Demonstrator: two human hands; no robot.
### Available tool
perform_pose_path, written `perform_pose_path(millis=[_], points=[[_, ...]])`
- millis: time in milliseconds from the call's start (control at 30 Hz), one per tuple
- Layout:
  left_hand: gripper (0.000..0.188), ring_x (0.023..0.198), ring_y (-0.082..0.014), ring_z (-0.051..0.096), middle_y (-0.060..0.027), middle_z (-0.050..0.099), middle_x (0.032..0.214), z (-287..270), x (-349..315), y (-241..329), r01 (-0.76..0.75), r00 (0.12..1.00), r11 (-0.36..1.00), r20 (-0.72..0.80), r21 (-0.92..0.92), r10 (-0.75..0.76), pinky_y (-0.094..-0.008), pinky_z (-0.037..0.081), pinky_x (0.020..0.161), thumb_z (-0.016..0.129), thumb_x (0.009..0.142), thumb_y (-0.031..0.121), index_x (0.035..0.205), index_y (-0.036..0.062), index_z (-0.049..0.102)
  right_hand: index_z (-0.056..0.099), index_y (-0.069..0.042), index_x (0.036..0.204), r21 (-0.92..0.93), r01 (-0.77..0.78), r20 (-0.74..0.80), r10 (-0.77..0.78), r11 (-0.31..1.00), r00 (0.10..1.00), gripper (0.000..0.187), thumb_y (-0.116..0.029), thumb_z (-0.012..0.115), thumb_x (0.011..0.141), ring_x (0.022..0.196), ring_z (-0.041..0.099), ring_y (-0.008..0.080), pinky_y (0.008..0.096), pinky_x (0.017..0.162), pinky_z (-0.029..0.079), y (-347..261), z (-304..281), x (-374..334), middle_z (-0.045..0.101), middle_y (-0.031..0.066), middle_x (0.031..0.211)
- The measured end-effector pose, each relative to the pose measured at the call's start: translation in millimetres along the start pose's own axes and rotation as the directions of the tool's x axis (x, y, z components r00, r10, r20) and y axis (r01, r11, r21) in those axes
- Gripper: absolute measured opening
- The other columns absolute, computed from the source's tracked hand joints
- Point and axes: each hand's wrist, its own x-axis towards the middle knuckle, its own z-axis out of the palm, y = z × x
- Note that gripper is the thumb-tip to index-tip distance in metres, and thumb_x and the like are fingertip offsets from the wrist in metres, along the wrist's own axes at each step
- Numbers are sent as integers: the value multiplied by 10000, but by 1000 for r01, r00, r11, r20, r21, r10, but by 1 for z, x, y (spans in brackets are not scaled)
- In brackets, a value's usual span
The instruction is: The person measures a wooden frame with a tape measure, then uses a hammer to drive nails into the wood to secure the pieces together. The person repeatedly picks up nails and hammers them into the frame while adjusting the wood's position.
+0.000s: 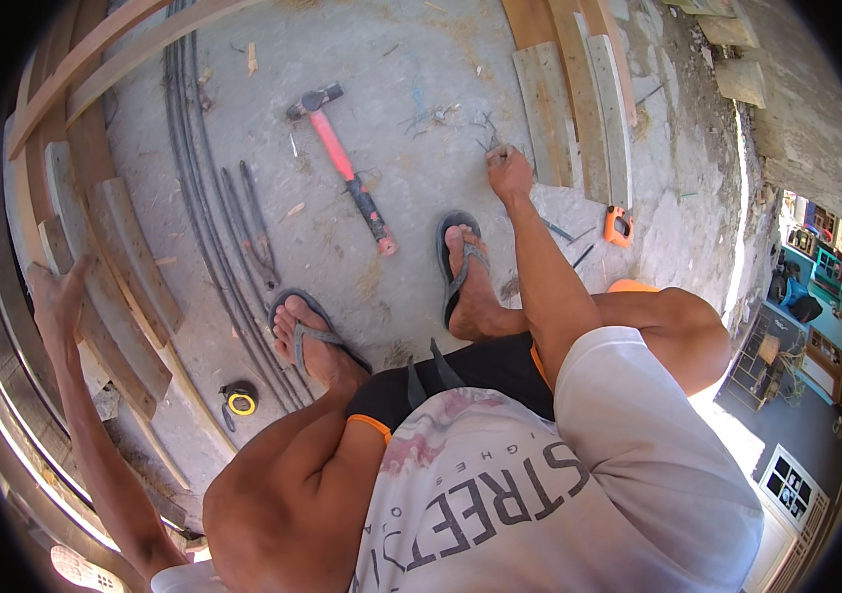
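Observation:
Ahead of my right foot, my right hand (510,173) is low over the concrete floor, its fingers pinched together. Thin dark nails (486,128) stick out at its fingertips, and a loose scatter of nails (441,119) lies just to the left. Out at the far left, my left hand (57,295) rests on the stacked wooden boards (115,296), thumb and fingers apart. Between the two hands a hammer (334,148) with a pinkish-red and black handle lies on the floor, untouched. Long-handled pincers (259,242) lie nearer my left foot.
Long dark metal rods (206,198) run along the floor left of the pincers. A yellow-black tape measure (240,399) sits near my left knee. At right, more planks (546,114) lie by a handsaw's orange handle (619,225). A rough concrete ledge (806,109) rises beyond.

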Motion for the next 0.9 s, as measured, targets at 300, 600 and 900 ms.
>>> perform_pose_path(millis=[300, 600, 900], points=[[760, 1006, -361, 694, -266, 669, 1143, -8, -8, 20, 73, 997, 997, -10, 25, -72, -450, 535, 903, 820, 787, 447, 1233, -113, 562, 781, -65, 993, 194, -96, -15, 101, 976, 995, 306, -351, 679, 949, 1011, 717, 450, 515, 879, 552, 12, 13, -1, 749, 265, 1037], [867, 1042, -426, 711, -338, 691, 1110, -7, -10, 17, 52, 999, 999, 5, 2, -52, -460, 529, 947, 798, 772, 524, 1258, -130, 500, 777, 65, 997, -16, -312, 26, 312, 950, 950, 477, -385, 721, 850, 1062, 712, 475, 497, 957, 557, -27, -16, 8, 731, 325, 1050], [817, 970, -408, 752, -325, 722, 1031, -13, -18, 27, 97, 995, 995, -2, 10, -97, -465, 577, 861, 838, 763, 486, 1209, -121, 523, 749, -4, 984, 30, -128, -269, 132, 991, 954, 419, -397, 737, 839, 930, 742, 441, 510, 882, 566, -24, 11, 10, 762, 251, 965]])
